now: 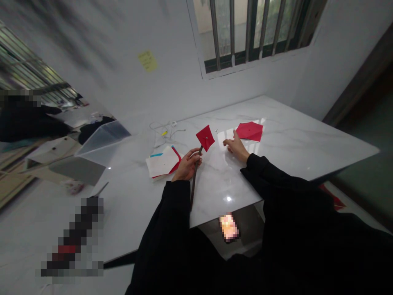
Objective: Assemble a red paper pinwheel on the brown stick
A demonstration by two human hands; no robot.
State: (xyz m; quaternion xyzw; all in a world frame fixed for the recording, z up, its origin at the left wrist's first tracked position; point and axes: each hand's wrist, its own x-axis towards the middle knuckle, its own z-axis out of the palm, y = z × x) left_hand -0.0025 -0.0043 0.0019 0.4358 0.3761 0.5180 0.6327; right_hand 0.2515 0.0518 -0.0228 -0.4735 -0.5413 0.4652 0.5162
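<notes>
left hand (188, 164) grips brown stick (194, 180) topped by red square (205, 138); right hand (236, 148), fingers loosely curled, hovers right of red square, beside red sheets (250, 131).

The pale marbled table (285, 151) bears a white sheet stack (162, 163) with red edges. Right of that stack lie red sheets (250, 131); behind it, a tangled cord (179, 130).

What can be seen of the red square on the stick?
The red square looks like paper or thin fabric, with slightly uneven edges and a small pale dot near its middle. It sits cornerwise at the upper end of a dark, slender stick, over the white tabletop. The left hand holds the stick; its fingers appear clear of the square.
</notes>
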